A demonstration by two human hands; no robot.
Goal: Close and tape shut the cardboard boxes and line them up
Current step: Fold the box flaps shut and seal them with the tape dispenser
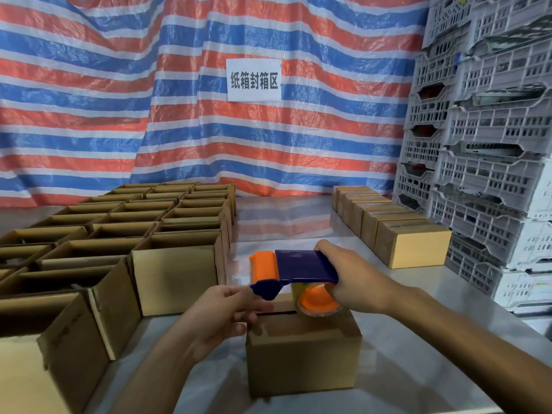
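Observation:
A small closed cardboard box [301,357] stands on the steel table in front of me, its top flaps meeting in a dark seam. My right hand [352,279] grips a blue and orange tape dispenser [295,273] just above the box top, its tape roll close to the flaps. My left hand [224,315] sits at the box's left top edge, fingers curled, fingertips right by the dispenser's front tip. Whether they pinch the tape end cannot be told.
Several open cardboard boxes [176,261] fill the table's left side in rows. A row of closed boxes [415,243] runs along the right toward the back. Stacked grey plastic crates [484,162] stand at the right. A striped tarp with a white sign [254,80] hangs behind.

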